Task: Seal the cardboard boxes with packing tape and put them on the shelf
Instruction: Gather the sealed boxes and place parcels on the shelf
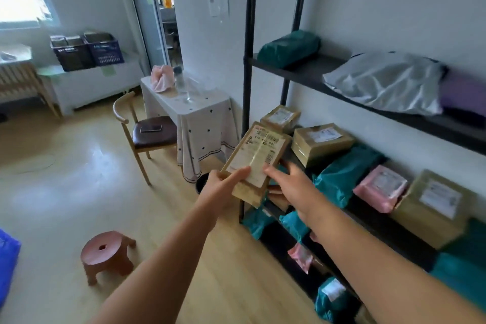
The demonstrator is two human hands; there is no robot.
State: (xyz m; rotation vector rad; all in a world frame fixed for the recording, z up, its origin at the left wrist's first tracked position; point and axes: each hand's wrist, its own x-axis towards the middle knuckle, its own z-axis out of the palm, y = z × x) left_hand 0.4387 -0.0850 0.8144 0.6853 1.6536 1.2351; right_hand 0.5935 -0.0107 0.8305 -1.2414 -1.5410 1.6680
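A flat cardboard box (256, 158) with a white shipping label and a strip of clear tape over it is held in the air in front of the black metal shelf (410, 118). My left hand (223, 187) grips its near left corner, thumb on top. My right hand (292, 187) holds the box's right side, thumb at its edge and fingers underneath. The box tilts up toward the shelf's middle tier, where two sealed cardboard boxes (322, 141) stand at the left end. The packing tape roll is not in view.
The shelf tiers hold teal, pink and silver mailer bags and another cardboard box (436, 205). A pink stool (106, 254) stands on the wooden floor at lower left. A chair (147, 137) and a cloth-covered table (194, 105) stand left of the shelf.
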